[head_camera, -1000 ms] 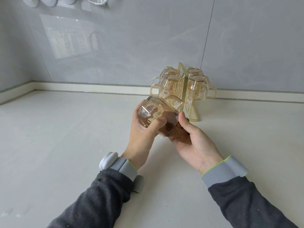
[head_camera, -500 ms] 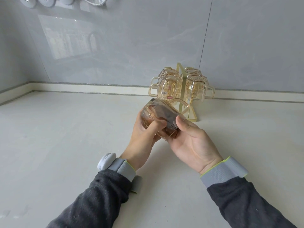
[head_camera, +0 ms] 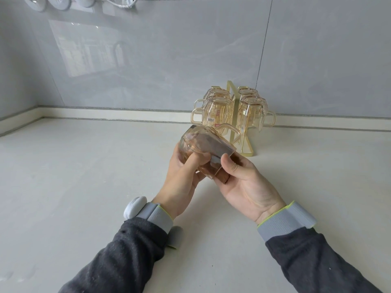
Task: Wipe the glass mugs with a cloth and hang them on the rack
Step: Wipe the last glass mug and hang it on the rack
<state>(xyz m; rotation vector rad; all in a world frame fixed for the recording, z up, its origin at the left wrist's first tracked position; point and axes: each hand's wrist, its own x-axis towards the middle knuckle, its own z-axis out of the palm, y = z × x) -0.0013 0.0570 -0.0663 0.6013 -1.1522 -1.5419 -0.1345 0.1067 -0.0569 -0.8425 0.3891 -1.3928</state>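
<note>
Stretching left: pale surface [head_camera: 74,176] runs wide to a raised kerb [head_camera: 105,113] below the grey wall [head_camera: 190,60].
Left hand [head_camera: 182,178]: fingers curled round the tilted glass mug [head_camera: 196,144], held above the surface.
Right hand [head_camera: 243,182]: thumb pinching the brown cloth [head_camera: 223,176] at the mug's mouth, it seems.
Rack [head_camera: 230,96]: just behind the mug, four hung mugs [head_camera: 251,111]; sticker [head_camera: 212,120] unreadable.

It looks like a home kitchen: a pale counter [head_camera: 84,187] meets a glossy grey tiled wall [head_camera: 169,49] along a low upstand, and a gold rack [head_camera: 230,89] hung with amber glass mugs [head_camera: 218,111] stands near the counter's back edge.
</note>
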